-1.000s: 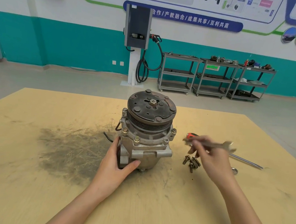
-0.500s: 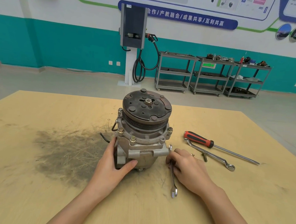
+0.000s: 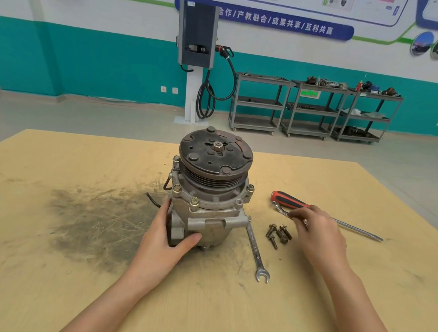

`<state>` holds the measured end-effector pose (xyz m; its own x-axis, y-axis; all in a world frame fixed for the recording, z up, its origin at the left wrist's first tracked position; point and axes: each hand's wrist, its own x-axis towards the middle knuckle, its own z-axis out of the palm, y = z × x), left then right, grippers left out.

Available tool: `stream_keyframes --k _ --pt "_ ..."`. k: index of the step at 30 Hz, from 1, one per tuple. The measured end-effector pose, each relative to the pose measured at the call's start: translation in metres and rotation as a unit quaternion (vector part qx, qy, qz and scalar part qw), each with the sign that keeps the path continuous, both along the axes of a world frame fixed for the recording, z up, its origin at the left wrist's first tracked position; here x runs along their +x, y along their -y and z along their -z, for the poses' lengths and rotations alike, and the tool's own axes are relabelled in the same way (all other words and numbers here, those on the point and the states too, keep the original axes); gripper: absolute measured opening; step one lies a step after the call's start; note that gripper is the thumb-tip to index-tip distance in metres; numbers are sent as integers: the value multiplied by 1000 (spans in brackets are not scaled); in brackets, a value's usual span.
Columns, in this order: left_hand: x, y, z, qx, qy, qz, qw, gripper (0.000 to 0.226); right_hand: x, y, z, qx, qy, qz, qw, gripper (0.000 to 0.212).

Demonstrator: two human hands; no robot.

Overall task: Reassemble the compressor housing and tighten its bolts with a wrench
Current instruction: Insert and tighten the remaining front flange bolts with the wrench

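A dark grease stain [image 3: 94,223] marks the table [image 3: 40,282] at 9 o'clock from the compressor [image 3: 207,191], which stands upright near the table's middle, pulley face up. The left hand [image 3: 164,238] grips the lower housing, fingers curled round the far left side and thumb pressed on the front, evidently to steady the unit against turning forces. Flange bolts sit in the upper rim; whether they are tight cannot be told. At 4 o'clock from the compressor a wrench [image 3: 255,247] lies flat, its ring end touching the housing foot, open end toward the person, within easy reach. Just right of it lie loose bolts [image 3: 277,233], clustered and apparently awaiting fitting. At 3 o'clock the right hand [image 3: 318,234] rests over a second wrench [image 3: 279,208], fingertips pinching its shank near the ring end, seemingly to pick it up. A screwdriver [image 3: 289,199] lies beside it, handle toward the compressor. Judgement: reassembly is incomplete.
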<state>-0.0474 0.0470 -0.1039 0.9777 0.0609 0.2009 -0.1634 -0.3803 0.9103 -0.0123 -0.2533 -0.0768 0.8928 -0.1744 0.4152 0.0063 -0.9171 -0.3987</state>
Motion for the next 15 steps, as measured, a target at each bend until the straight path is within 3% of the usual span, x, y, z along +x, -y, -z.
stream_keyframes --k 5,12,15 --pt "0 0 0 4 0 0 1000 88 2 8 1 0 -142 -13 990 13" --pt "2 -1 3 6 -1 -5 1000 84 -4 -9 -4 26 -126 -61 990 3" --pt "2 -1 4 12 0 -9 1000 85 -7 -17 -1 -17 -135 -53 989 16"
